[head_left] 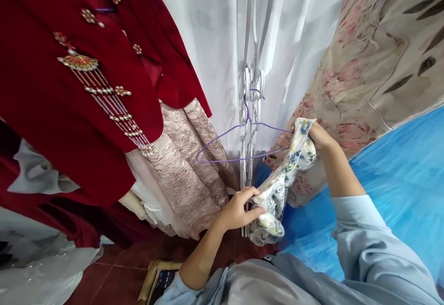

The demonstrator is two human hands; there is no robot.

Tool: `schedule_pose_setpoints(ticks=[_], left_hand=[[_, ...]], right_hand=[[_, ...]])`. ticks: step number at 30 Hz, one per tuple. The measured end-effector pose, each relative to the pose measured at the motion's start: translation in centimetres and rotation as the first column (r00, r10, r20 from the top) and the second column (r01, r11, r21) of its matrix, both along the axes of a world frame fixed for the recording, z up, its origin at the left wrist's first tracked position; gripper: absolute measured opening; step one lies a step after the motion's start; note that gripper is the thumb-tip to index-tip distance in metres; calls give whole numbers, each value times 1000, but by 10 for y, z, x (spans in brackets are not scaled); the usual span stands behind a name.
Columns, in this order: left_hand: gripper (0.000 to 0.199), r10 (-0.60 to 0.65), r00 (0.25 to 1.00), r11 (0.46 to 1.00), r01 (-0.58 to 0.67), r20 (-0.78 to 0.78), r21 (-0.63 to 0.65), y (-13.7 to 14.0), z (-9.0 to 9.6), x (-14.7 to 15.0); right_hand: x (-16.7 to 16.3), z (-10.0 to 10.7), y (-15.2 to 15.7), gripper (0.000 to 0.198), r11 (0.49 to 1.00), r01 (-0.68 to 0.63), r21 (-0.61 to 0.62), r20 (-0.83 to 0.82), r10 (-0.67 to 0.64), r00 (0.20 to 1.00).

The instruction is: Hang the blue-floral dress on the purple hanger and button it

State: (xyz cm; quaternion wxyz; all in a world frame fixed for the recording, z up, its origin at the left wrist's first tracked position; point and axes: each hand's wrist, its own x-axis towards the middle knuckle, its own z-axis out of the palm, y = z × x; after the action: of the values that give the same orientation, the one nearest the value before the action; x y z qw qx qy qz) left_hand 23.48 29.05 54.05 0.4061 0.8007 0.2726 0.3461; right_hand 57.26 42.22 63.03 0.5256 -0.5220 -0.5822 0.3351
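A purple wire hanger hooks onto a white metal rack in front of me. Its right end runs into a white garment printed with blue and yellow flowers, while its left end is bare. My right hand grips the upper part of this floral garment at the hanger's right end; the fingers are mostly behind the cloth. Lower and to the left, my left hand pinches the bunched lower part of the same garment between thumb and fingers.
On the left hang a dark red jacket with a beaded ornament and a pale pink brocade skirt. A beige floral dress and blue tulle fill the right. White curtains hang behind. A phone lies low down.
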Motion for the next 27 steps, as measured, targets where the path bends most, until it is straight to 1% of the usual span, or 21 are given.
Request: schedule_pose_setpoints(ticks=[2,4,7,9,10,12,13,15,17,18,19,21,24,27], left_hand=[[14,114,993,993,-114,-12,29,10,-10,-17],[5,256,967,963,-254,-11,85,25,-19,-45],[5,454,891,878,-443,-23,184,53,-25,-92],[7,537,841,829,-513,-62,225,71,-23,-116],[8,563,823,814,-535,-76,227,80,-21,-124],[16,591,805,799,-575,-57,175,94,-13,-132],[26,607,794,789,-599,-26,135,99,-9,-133],[53,650,757,753,-653,63,79,108,1,-132],[75,684,715,712,-697,142,79,115,11,-131],[79,689,705,701,-707,168,95,118,16,-131],[81,685,704,698,-708,187,109,121,20,-132],[79,656,725,717,-685,207,126,127,25,-134],[73,626,746,738,-661,227,139,135,27,-139],[64,634,741,725,-669,221,164,142,25,-147]], right_hand=[[-7,5,3,26,988,-116,-106,-19,114,993],[-10,8,3,23,962,-191,-193,-20,191,981],[-11,8,3,23,897,-302,-323,11,323,946],[-11,6,4,28,859,-344,-380,21,380,925],[-12,4,4,31,850,-351,-393,21,390,921],[-16,1,5,36,847,-345,-404,14,383,924],[-18,-2,5,38,845,-343,-409,10,380,925],[-22,-5,4,41,841,-344,-417,6,382,924],[-25,-8,2,43,839,-354,-414,-3,387,922],[-27,-10,1,44,838,-360,-410,-11,391,921],[-28,-11,0,45,838,-367,-404,-21,392,920],[-32,-15,-2,45,843,-375,-386,-42,390,920],[-38,-18,-3,42,856,-369,-363,-59,374,925],[-46,-16,-2,37,860,-356,-365,-63,359,931]])
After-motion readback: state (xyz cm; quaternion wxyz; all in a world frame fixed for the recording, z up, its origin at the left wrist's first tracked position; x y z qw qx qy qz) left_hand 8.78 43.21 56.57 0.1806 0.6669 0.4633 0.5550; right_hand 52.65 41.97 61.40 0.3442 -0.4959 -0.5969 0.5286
